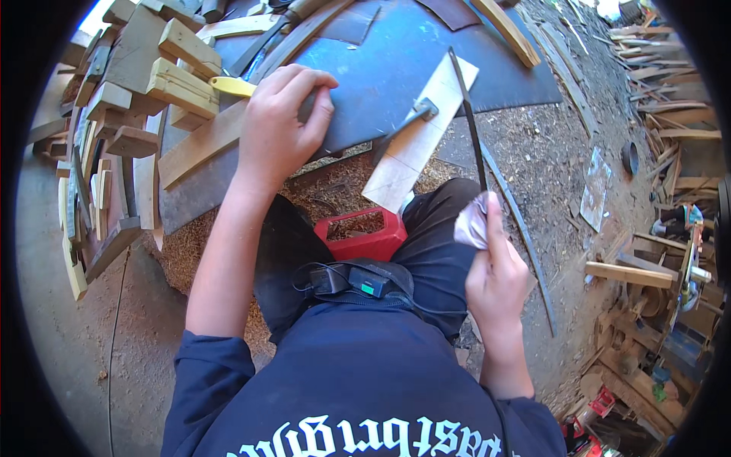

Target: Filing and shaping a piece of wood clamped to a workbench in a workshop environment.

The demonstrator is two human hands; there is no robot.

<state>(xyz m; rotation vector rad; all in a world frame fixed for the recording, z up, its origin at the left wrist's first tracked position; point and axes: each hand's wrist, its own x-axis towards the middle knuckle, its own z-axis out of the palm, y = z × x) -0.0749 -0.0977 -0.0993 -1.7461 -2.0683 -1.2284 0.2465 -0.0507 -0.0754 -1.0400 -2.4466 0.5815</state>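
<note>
My right hand (499,274) grips the end of a long narrow dark metal tool (473,123), a file or a blade; its grip end is wrapped in a pale cloth (471,225). The tool's far end crosses over the tip of a pale wooden board (394,174) marked with thin lines. That board slants past the edge of the metal tabletop (365,74), with a metal clamp (425,108) on it. My left hand (282,117) is above the table's left part, fingers curled; whether something is inside is hidden. A yellow handle (231,85) shows beside its wrist.
Wooden blocks (183,88) are stacked at the left. A curved wooden piece (505,31) lies at the table's far right. A red plastic object (365,237) sits between my knees, over wood shavings. A long thin strip (519,234) is at right; scrap wood (679,108) is piled beyond.
</note>
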